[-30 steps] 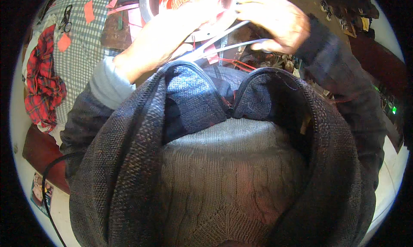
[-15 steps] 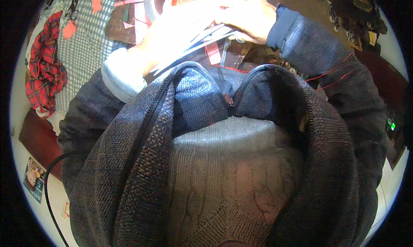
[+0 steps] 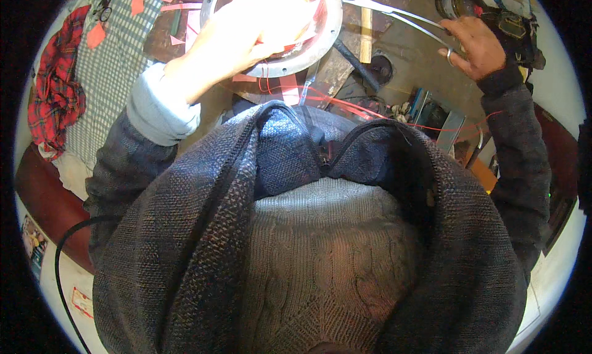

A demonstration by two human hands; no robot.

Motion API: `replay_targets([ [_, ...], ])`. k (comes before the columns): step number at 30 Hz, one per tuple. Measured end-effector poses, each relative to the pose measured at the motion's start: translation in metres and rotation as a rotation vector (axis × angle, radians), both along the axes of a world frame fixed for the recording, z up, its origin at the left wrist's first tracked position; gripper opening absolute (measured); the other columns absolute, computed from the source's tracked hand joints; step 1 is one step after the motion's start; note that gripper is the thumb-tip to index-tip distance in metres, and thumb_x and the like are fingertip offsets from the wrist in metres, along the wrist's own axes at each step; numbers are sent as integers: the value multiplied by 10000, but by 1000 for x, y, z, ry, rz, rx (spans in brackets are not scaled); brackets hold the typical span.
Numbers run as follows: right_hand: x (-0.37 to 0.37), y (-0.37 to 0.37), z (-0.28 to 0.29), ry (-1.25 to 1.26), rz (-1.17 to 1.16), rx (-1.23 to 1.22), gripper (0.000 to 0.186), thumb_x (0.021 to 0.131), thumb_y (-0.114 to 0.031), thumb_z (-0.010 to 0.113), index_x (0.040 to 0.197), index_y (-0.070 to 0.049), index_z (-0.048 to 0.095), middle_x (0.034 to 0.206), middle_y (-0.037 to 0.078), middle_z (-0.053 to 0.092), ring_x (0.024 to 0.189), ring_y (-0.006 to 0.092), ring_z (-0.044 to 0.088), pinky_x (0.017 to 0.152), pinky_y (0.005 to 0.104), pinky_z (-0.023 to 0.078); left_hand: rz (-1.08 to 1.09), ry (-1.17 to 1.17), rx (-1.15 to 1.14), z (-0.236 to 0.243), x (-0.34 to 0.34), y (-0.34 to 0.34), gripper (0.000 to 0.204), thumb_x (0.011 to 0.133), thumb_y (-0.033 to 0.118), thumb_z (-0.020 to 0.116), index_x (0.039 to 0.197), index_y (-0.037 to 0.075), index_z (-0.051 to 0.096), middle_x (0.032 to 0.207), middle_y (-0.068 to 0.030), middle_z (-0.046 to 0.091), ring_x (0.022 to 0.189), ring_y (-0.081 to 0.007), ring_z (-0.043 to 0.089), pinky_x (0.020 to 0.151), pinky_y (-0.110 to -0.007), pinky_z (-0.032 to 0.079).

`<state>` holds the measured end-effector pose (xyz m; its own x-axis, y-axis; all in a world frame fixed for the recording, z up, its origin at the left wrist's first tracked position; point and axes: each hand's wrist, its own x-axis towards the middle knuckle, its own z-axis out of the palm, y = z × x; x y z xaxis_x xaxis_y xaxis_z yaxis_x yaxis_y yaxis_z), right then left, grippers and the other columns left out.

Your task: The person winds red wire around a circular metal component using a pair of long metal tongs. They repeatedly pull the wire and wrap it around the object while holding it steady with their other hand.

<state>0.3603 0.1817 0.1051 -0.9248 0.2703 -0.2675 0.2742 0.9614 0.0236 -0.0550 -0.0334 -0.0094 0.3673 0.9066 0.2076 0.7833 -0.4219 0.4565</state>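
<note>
Right hand (image 3: pixel 478 51) closed round scissors (image 3: pixel 386 10), thumb in lower loop, handles parted, blade tips by right rim of flanged stator ring (image 3: pixel 333 22), top centre. Left hand (image 3: pixel 237 49) over ring's bore, fingers lost in glare (spread or pinching, cannot tell). Best practice, I judge: steady ring, keep tips off red wires (image 3: pixel 354 106). Pink paper strip (image 3: pixel 288 90) just below ring. Lower-left card (image 3: pixel 82 302): red marks, no brand or lettering legible

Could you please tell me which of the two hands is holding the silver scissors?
The right hand holds the silver scissors by their handles, to the right of the metal ring; the left hand, brightly lit, is over that ring instead.
</note>
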Motion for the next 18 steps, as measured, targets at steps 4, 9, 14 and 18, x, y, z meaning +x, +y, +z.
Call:
replay_targets([
  [4,-12,-22,-44,137,-415,-233,503,881,-313,781,1317,-130,608,1033,107,739,987,329,713,900,418,559,-39,82,24,-5,10,17,505,963,361,695,1384,95,610,1374,-152,633,1253,-337,603,1084,-446,472],
  [9,-58,-70,-94,634,-881,-1168,299,1014,-269,676,1148,-4,644,973,113,745,879,168,724,799,303,569,-94,140,-66,-14,6,30,410,988,313,659,1317,69,659,1343,-141,654,1212,-332,622,1071,-443,479],
  [14,-100,-101,-110,836,-919,-1321,285,1048,-232,615,1132,41,620,1004,175,754,873,195,741,800,314,586,54,118,-462,-7,-5,50,347,998,302,649,1210,38,726,1247,-134,711,1131,-306,675,1036,-407,501],
  [18,-106,-105,-111,771,-951,-1278,278,1043,-225,619,1124,41,629,976,163,764,862,201,754,792,311,592,-39,-396,-361,16,-2,67,260,971,204,666,1124,3,730,1047,-148,739,974,-280,701,903,-387,540],
])
